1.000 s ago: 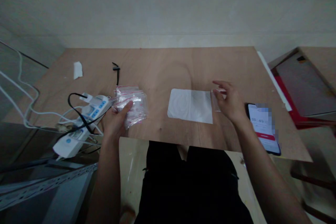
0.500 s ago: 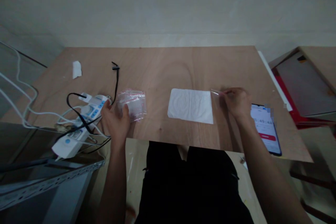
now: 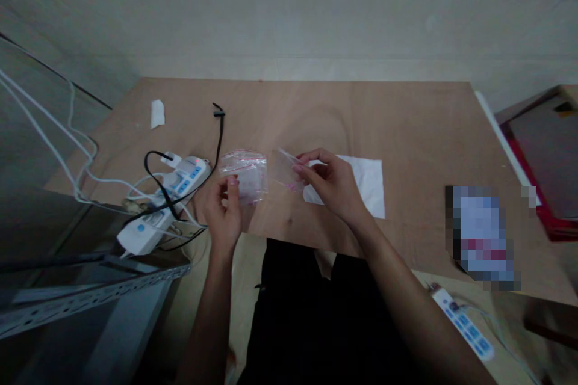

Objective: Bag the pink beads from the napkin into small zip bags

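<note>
My right hand [image 3: 332,180] pinches a small clear zip bag [image 3: 289,173] between thumb and fingers. This bag is off the tabletop, left of a white tissue sheet [image 3: 368,183] that my hand partly covers. A pile of clear zip bags [image 3: 250,177] with red seal lines lies on the table to the left. At the pile's lower left edge is my left hand [image 3: 226,207], its fingers curled in and its thumb against them. Whether it grips a bag edge there is hidden.
A white power strip [image 3: 149,225] with tangled black and white cables lies at the table's left. A black strap [image 3: 221,129] and a paper scrap [image 3: 158,114] are behind it. A blurred-out phone [image 3: 481,231] lies right. Another power strip [image 3: 465,325] is below the table's front edge.
My right hand has carried the clear bag from right of the tissue to its left side. The left fingers have curled in. The view has shifted rightward.
</note>
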`<state>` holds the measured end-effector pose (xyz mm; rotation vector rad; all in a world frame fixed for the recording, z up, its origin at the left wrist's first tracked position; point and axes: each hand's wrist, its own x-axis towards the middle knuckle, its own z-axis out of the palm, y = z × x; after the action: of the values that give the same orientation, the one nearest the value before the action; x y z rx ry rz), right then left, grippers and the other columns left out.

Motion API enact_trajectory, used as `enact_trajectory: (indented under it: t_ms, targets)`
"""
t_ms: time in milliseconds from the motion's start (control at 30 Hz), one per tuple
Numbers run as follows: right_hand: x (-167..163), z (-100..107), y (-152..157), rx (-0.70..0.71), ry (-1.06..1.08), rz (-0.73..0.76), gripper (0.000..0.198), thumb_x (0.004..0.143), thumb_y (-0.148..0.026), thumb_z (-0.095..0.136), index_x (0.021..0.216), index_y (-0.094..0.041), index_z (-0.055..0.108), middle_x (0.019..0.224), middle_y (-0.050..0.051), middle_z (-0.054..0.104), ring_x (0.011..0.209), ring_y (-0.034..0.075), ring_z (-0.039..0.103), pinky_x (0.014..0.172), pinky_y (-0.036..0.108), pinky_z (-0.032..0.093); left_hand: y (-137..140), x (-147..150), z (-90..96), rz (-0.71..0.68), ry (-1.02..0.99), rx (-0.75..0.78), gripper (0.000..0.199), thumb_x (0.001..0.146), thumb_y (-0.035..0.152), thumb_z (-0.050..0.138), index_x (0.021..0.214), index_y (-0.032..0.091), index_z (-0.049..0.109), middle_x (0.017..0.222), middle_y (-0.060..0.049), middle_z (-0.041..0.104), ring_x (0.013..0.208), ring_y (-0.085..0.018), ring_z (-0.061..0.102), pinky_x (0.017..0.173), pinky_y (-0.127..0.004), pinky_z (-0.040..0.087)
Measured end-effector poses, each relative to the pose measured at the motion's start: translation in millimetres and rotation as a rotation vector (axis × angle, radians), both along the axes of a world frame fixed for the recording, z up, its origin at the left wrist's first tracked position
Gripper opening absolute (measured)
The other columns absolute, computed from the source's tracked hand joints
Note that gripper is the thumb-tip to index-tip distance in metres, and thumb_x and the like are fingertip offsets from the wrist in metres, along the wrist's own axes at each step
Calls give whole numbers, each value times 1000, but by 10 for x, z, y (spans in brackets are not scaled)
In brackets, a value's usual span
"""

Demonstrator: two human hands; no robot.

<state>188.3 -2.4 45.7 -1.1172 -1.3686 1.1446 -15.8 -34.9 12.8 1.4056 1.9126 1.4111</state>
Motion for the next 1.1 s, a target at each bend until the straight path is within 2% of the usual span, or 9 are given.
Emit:
enact_trajectory:
  t_ms: [100, 167, 300, 467, 567, 667, 733, 900, 1100]
  targets:
    - [-172, -42, -31, -56, 137, 33, 31, 76, -47, 72, 83, -19, 61, 75, -1, 66, 59, 10, 62, 54, 24, 48, -27, 224, 126, -210, -223, 56, 34, 84, 49, 60, 100, 19, 66, 100, -6, 72, 91, -18, 67, 82, -31, 51]
    - [-203, -30, -61, -105, 239, 45, 34, 71, -48, 76, 79, -20, 58, 71, -3, 65, 58, 9, 61, 55, 23, 50, -20, 335, 168, -310, -399, 2, 32, 76, 46, 70, 93, 19, 67, 86, -4, 73, 79, -16, 68, 73, -27, 53]
    - [-133, 17, -106, -304, 465, 108, 39, 63, -42, 83, 76, -22, 52, 71, -6, 66, 65, 9, 64, 62, 21, 52, -1, 401, 185, -347, -616, -109, 30, 65, 42, 80, 76, 17, 67, 61, 2, 67, 54, -11, 61, 56, -23, 50]
    - [-31, -54, -113, -417, 564, 60, 48, 51, -30, 88, 88, -23, 59, 76, -4, 73, 70, 10, 67, 70, 23, 53, -2, 311, 168, -393, -612, -183, 29, 64, 40, 80, 74, 17, 67, 58, 2, 64, 51, -9, 57, 54, -22, 49]
    - [-34, -115, -145, -292, 401, -44, 40, 56, -27, 86, 90, -20, 66, 72, -3, 73, 65, 11, 66, 67, 25, 53, -11, 280, 150, -341, -490, -181, 30, 65, 40, 79, 80, 17, 66, 65, 2, 65, 55, -10, 58, 55, -23, 48]
    - [-55, -107, -233, -65, 142, -203, 26, 66, -24, 81, 90, -20, 69, 71, -2, 72, 64, 12, 65, 65, 26, 53, -39, 340, 179, -110, -283, -10, 32, 66, 36, 79, 87, 18, 64, 76, 2, 64, 62, -9, 57, 58, -21, 45]
    - [-62, -73, -304, 129, -72, -265, 16, 75, -22, 75, 91, -21, 70, 75, 0, 73, 66, 13, 66, 66, 27, 54, -67, 438, 235, -88, -241, 54, 25, 72, 37, 75, 84, 18, 64, 73, 2, 64, 64, -10, 58, 61, -21, 46]
    - [-22, -39, -397, 527, -478, -187, 22, 90, -14, 56, 100, -23, 73, 94, 4, 76, 85, 18, 68, 76, 33, 56, -90, 720, 358, -311, -447, -34, 22, 78, 38, 70, 75, 17, 71, 70, -1, 71, 66, -12, 65, 66, -24, 51]
    - [46, -83, -421, 540, -515, -27, 31, 92, -15, 53, 120, -15, 66, 115, 11, 71, 99, 20, 65, 87, 36, 55, -25, 720, 275, -294, -806, -114, 22, 65, 37, 81, 73, 18, 75, 71, -1, 74, 62, -10, 64, 65, -22, 53]
